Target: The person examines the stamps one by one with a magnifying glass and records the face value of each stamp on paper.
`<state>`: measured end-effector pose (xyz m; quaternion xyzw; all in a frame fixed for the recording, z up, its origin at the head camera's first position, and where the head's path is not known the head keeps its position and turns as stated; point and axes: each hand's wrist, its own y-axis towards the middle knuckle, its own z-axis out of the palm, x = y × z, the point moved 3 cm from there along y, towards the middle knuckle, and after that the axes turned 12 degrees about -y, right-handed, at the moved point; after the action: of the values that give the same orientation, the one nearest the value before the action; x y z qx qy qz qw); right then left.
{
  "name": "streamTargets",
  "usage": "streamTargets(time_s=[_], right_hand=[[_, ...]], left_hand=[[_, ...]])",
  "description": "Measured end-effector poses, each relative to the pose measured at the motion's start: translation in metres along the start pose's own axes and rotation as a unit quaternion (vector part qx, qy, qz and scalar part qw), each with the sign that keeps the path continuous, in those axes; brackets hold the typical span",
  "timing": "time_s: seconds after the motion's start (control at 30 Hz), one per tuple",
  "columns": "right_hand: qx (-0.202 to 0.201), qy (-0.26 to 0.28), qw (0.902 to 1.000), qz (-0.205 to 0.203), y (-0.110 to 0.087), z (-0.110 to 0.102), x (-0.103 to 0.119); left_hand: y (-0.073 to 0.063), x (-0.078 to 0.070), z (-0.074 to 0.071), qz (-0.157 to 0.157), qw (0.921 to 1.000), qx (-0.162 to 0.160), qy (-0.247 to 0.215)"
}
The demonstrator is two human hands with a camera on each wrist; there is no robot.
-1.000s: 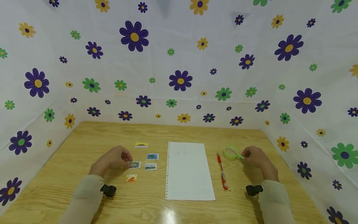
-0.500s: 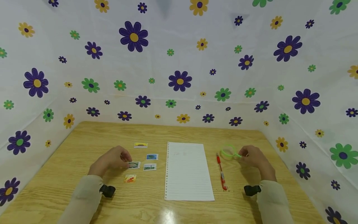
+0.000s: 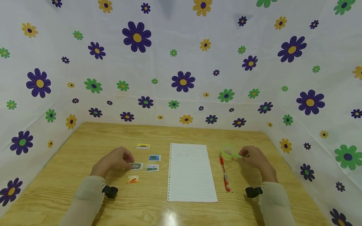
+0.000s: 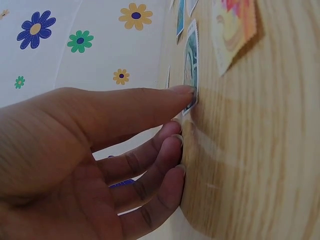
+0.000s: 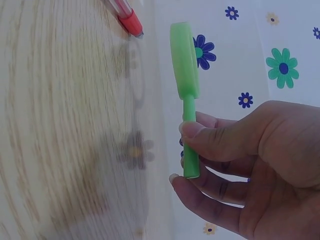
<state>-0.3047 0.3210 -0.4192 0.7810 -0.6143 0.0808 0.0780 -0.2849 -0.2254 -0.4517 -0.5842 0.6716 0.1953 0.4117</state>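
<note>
In the head view my left hand is at the left end of a grey-green postage stamp. The left wrist view shows the thumb over one end of this stamp, with the other fingers curled close to the tabletop. My right hand pinches the handle of a small green magnifying glass between thumb and fingers. Seen edge-on in the right wrist view, the magnifying glass has its round frame pointing away from the hand.
Several other stamps lie around the left hand, among them a yellow one, a blue one and a red-orange one. Lined paper occupies the middle of the wooden table. A red pen lies between paper and right hand.
My right hand has carried the magnifying glass a little to the left and away from me, closer to the pen's tip. The left hand stays at the same stamp.
</note>
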Motion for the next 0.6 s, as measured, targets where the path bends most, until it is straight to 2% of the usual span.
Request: streamTargets(time_s=[0.3,0.6], right_hand=[[-0.009,0.001,0.9999,-0.012,0.002,0.001,0.007],[-0.019,0.019,0.9990,-0.035,0.006,0.004,0.023]], left_hand=[[0.002,-0.002,0.001,-0.006,1.0000,0.001,0.005],[0.001,0.001,0.002,-0.015,0.9999,0.000,0.003]])
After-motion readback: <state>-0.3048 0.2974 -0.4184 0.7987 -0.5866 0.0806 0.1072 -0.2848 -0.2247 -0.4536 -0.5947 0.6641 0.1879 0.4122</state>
